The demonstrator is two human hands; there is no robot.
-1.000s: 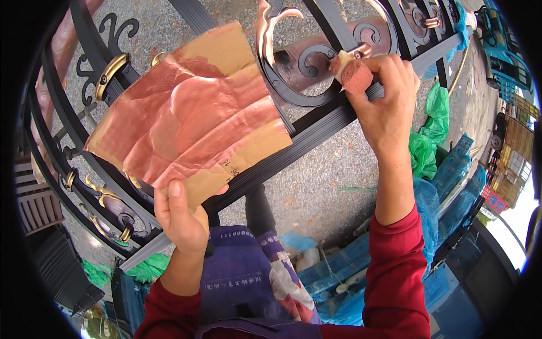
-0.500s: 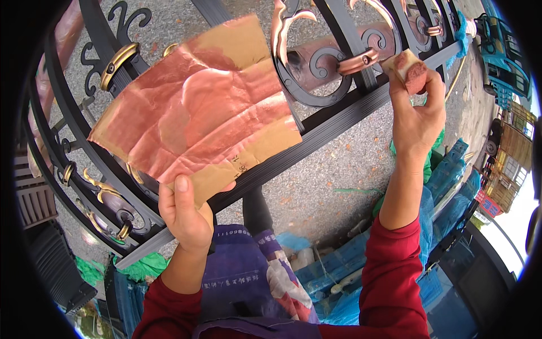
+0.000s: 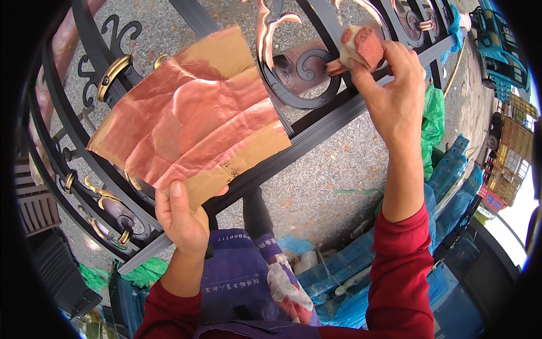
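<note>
A black wrought-iron gate panel lies flat and slantwise over grey gravel, its scrollwork partly picked out in gold and copper tones. Resting across the panel's left half is a creased sheet of brown cardboard smeared with coppery-pink paint; the left hand pinches its lower edge, thumb on top and fingers curled underneath, just below the panel's long diagonal bar. Below that bar, towards the person, a purple printed apron shows between two red sleeves. Off the panel's right side sit blue sacks and a green bag. Up at the panel's scroll ornament, the right hand is closed tight round a small sponge, its face reddish-pink, pressed at or perhaps just above a copper-coloured curl
</note>
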